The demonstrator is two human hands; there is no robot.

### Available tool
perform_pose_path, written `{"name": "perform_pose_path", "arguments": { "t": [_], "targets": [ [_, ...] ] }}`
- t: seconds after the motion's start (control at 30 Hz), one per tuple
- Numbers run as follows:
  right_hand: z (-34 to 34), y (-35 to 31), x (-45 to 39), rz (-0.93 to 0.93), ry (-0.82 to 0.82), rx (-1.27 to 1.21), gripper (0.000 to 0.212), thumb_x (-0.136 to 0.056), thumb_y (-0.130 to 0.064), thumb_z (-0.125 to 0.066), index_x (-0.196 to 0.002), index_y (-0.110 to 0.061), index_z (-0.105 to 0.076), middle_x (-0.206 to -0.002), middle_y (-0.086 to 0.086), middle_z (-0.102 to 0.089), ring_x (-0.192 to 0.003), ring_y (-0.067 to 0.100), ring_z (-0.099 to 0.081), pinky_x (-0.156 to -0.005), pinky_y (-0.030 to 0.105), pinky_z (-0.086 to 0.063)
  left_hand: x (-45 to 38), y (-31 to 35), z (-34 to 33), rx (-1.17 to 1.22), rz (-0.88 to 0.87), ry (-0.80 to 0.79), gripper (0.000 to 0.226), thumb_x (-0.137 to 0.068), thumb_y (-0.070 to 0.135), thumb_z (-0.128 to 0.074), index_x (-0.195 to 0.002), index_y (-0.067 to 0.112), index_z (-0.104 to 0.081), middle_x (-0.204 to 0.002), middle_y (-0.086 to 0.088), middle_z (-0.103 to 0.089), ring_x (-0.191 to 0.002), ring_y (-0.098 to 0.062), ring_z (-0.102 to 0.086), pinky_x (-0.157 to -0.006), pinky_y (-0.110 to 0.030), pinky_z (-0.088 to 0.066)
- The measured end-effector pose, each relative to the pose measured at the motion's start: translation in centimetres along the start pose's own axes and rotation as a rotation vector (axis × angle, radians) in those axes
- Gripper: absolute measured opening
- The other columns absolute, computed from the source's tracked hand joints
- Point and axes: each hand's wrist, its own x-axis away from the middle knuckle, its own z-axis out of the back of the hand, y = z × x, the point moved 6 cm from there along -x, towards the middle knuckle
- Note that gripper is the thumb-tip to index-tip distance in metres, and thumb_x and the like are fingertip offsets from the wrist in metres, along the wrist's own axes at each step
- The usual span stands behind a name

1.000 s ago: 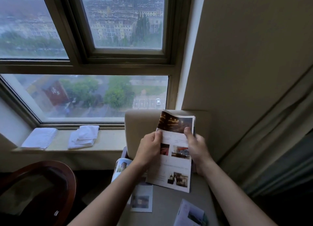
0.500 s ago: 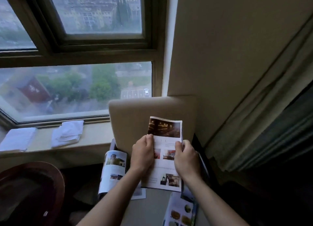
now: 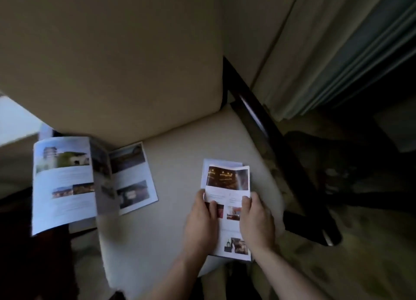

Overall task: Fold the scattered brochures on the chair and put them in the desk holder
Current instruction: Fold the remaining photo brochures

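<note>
Head view looks down on a beige cushioned chair with dark wooden armrests (image 3: 171, 187), backrest filling upper left and centre of the frame, seat in the lower centre. Both hands hold a folded white glossy paper brochure with photo panels (image 3: 227, 182) low over the right part of the seat, lower centre-right of the frame. Left hand (image 3: 200, 221) grips the brochure's left edge, fingers curled onto the front of the page, thumb side hidden. Right hand (image 3: 256, 218) grips the right edge, fingers curled over the front near the middle fold. Top panel of the brochure shows a dark photo with warm lights; a second white layer sticks out behind its top edge, slightly offset, so the fold is not flush. Cannot tell if the lower edge touches the seat. A second open white brochure with building photos (image 3: 90, 180) is at the left of the frame, right half lying flat on the seat by the backrest, left half raised and hanging out past the seat's left edge, blurred. The two brochures are well apart. Dark glossy armrest (image 3: 276, 146) runs diagonally right of the seat. Pale grey-green pleated curtain (image 3: 337, 52) hangs in the upper right. Patterned tan carpet floor (image 3: 337, 266) in lower right, dim. Desk holder not in frame.
</note>
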Motion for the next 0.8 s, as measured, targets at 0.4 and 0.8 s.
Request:
{"name": "perform_pose_path", "arguments": {
  "t": [0.4, 0.8],
  "targets": [
    [-7.8, 0.7, -3.7, 0.459, -0.025, 0.338, 0.063, -0.097, -0.016, -0.053, -0.155, -0.005, -0.03, -0.163, 0.015, -0.026, -0.152, 0.029, -0.024, -0.117, 0.051, -0.034, -4.1, -2.0, -6.6, -0.799, -0.711, -0.111, 0.067, -0.1, 0.037, -0.035, -0.157, 0.005, -0.019, -0.165, -0.016, -0.008, -0.153, -0.033, -0.006, -0.121, -0.049, -0.007],
    [-11.5, 1.9, -6.5, 0.572, -0.043, 0.592, 0.074, -0.098, -0.043, -0.024, -0.158, -0.002, -0.012, -0.167, 0.019, -0.008, -0.155, 0.032, -0.009, -0.123, 0.051, -0.016, -6.7, -5.3, -8.5, -0.629, -0.727, -0.128, 0.072, -0.094, 0.036, -0.032, -0.158, 0.008, -0.016, -0.167, -0.015, -0.008, -0.155, -0.031, -0.005, -0.124, -0.049, -0.008]
  ]
}}
